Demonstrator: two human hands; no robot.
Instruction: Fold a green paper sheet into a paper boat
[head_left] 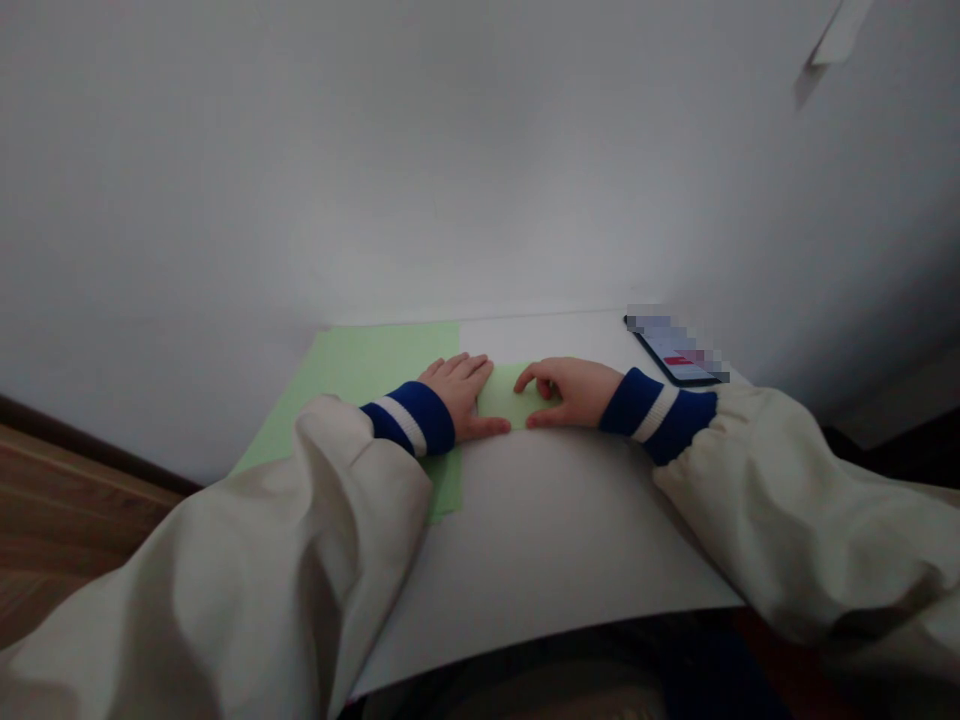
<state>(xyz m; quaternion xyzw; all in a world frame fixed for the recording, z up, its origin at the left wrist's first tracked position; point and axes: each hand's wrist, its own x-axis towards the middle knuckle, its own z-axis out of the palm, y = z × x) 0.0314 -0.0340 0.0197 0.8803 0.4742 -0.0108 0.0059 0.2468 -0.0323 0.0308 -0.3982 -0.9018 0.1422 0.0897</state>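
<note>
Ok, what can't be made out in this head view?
Phone: pixelation covers its top end and screen, so nothing there is legible.
Green paper: the left hand, right hand and left sleeve hide whether the patch between the hands joins it.
Pale tab: cut off by the top edge.

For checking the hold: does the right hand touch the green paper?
Touching. The head view shows the right hand with its fingers resting on the green paper, no gap visible.
</note>
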